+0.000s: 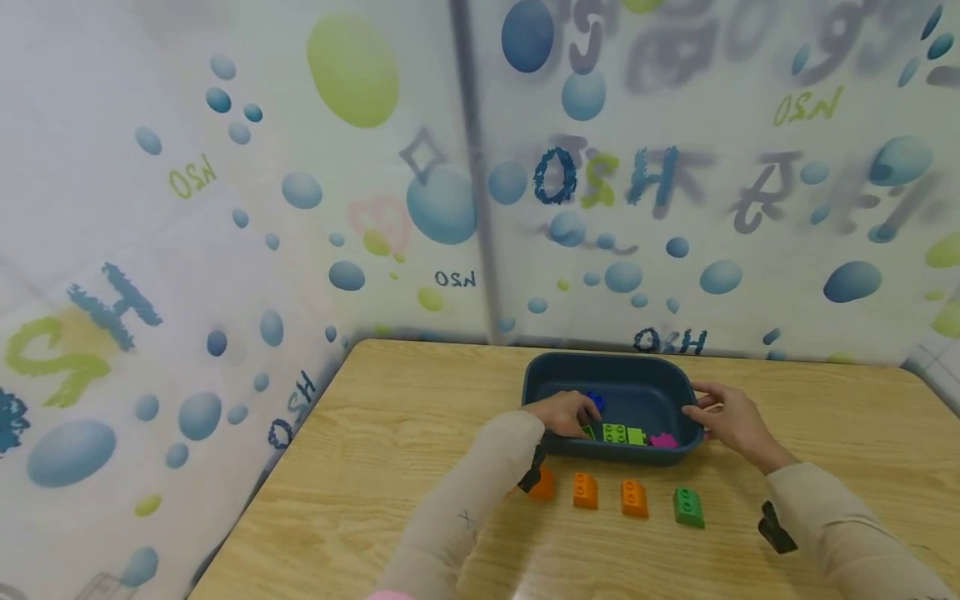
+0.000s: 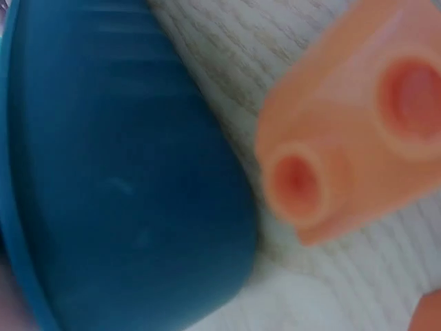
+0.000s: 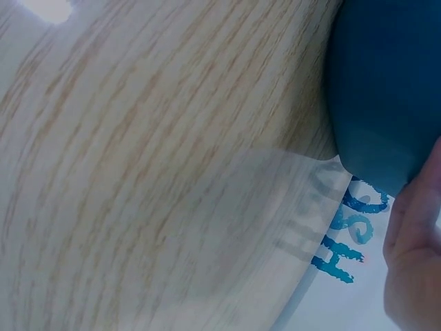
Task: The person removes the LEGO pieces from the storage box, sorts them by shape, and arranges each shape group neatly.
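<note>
Reaching left hand (image 1: 564, 413) into blue tub (image 1: 557, 372)

One bin (image 1: 611, 373). On the table's near edge: three orange bricks (image 1: 586, 490), one green brick (image 1: 687, 507). Two hands (image 1: 738, 421).

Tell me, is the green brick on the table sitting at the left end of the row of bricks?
No, the green brick sits at the right end of the row, past the orange bricks.
</note>
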Tool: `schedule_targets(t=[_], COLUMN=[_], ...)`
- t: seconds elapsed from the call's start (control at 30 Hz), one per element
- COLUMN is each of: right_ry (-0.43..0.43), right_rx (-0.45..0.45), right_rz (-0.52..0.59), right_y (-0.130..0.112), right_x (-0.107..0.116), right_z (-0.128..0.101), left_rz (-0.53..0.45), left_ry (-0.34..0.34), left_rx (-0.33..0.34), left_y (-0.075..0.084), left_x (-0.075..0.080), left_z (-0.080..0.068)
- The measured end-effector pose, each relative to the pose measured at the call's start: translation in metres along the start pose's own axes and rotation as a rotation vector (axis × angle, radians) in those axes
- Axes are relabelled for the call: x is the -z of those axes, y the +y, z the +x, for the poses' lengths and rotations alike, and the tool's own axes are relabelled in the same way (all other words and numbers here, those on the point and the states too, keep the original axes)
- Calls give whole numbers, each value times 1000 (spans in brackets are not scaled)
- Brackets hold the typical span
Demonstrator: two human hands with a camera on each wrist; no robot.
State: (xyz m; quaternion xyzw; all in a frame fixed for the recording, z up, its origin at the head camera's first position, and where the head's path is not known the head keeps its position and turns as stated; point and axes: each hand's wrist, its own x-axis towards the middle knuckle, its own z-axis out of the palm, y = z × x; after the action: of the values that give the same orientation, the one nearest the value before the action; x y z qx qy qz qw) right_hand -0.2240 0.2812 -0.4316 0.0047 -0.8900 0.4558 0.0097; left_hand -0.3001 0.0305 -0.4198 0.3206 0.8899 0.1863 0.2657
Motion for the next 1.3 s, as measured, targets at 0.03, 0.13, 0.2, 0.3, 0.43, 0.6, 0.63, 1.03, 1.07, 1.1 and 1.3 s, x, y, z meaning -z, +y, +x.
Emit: schedule_targets(t=[0.03, 0.13, 0.2, 0.3, 0.43, 0.6, 0.63, 1.03, 1.07, 1.1, 1.3], right_ry=[0, -2, -3, -6, -7, -7, -6, -17, -16, -15, -6], right_rx=[0, 1, 2, -2, -9, -14, -15, -16, -15, -16, -8], right_rz=[1, 6, 9, 11, 10, 7, 6, 5, 4, 3, -12], right_y=[0, 0, 1, 1, 1, 0, -1, 3, 3, 2, -1], right_x=[0, -1, -1, -2, -3, -3, -3, -2, -2, -1, 1], right_z=[0, 1, 1, 2, 3, 4, 4, -2, -2, -2, -1], left_rz=[3, 6, 7, 10, 3, -2, 8, 110, 106, 105, 85], left_ry=[2, 9, 14, 24, 31, 33, 36, 33, 36, 40, 73], left_rx=[3, 4, 1, -5, -16, -26, -30, -81, -84, -86, -74], left_y=[-1, -4, -5, -7, -9, -10, -10, -8, -8, -8, -7], left_x=[-1, -1, -1, 0, 2, 3, 3, -6, -5, -5, 0], left_z=[1, 1, 1, 1, 0, -2, -3, 2, 3, 3, 1])
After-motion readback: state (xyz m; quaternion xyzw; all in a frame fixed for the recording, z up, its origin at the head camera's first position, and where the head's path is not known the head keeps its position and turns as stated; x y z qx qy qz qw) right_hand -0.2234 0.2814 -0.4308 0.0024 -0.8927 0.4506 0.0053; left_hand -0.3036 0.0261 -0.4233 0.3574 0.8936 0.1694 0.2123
